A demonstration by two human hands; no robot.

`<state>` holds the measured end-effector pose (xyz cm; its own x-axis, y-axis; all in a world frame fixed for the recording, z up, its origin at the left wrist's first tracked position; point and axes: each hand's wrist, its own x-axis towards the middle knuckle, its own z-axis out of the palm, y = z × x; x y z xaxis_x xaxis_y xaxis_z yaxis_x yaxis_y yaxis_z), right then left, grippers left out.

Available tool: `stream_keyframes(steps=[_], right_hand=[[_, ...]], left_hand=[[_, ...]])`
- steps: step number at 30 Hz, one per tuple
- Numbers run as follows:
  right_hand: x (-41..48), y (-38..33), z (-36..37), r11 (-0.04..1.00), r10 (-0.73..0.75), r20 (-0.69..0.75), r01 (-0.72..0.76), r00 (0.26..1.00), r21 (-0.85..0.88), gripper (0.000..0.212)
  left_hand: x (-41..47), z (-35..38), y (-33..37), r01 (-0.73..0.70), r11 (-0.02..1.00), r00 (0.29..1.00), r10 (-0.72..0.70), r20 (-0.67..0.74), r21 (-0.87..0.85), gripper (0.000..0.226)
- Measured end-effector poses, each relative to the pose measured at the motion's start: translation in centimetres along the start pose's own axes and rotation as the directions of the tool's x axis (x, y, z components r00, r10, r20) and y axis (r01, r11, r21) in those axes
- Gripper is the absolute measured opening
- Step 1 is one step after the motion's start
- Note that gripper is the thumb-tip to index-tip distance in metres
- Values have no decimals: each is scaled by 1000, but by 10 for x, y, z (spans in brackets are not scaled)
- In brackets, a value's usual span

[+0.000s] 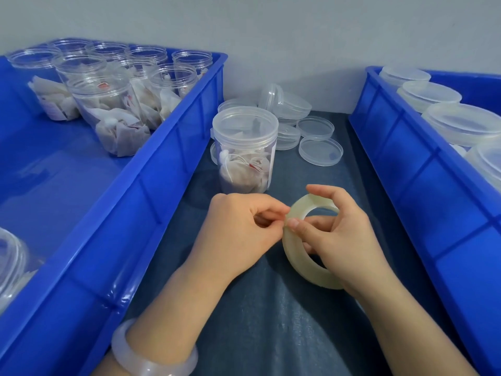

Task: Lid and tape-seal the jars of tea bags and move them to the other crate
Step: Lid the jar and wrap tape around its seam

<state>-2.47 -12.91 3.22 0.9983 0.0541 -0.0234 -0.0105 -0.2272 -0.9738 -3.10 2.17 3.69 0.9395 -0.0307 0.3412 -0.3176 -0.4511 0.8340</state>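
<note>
While the right hand [344, 240] grips the tape roll [298, 260], thumb on its outer rim and fingers curled through the core, the left hand [235, 232] pinches at the roll's upper rim with thumb and forefinger, other fingers tucked in. Whether a loose end of tape is caught in that pinch cannot be made out. Roll held tilted, low over the dark blue table [271, 321], about midway between the two crates and toward the near edge. Pale bracelet [151, 356] on the left wrist. Just beyond the hands stands one lidded jar [245, 156] of tea bags, upright on the table, close to the wall of the left crate [162, 185] and apart from both hands. Behind and right of it, toward the table's far edge, a scatter of loose lids [320, 151]: some flat, some stacked, one tipped on edge. Left crate, along the table's left edge, holds a cluster of open jars [105, 104] with tea bags in its far end; a further clear jar [10, 261] shows partly at its near left corner, contents unclear. Right crate [423, 169], along the table's right edge, carries a row of capped jars [463, 123], seen only from the tops.
</note>
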Motion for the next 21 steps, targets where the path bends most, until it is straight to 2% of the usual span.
stream_keyframes(steps=[5, 10, 16, 19, 21], right_hand=[[1, 2, -3, 1000, 18, 57, -18, 998, 16, 45], [1, 2, -3, 999, 11, 98, -15, 995, 46, 43], [0, 1, -1, 996, 3, 127, -15, 992, 91, 43], [-1, 0, 2, 993, -9, 145, -8, 989, 117, 44], [-1, -3, 1, 987, -22, 138, -1, 990, 163, 42]], left_hand=[[-1, 0, 1, -41, 999, 999, 41, -7, 11, 18], [0, -1, 1, -15, 1000, 1000, 15, -23, 12, 25], [1, -3, 2, 18, 1000, 998, -17, -56, 10, 24], [6, -10, -3, 77, 994, 990, -85, -116, -76, 24], [7, -15, -5, 90, 978, 992, -105, -70, -189, 32]])
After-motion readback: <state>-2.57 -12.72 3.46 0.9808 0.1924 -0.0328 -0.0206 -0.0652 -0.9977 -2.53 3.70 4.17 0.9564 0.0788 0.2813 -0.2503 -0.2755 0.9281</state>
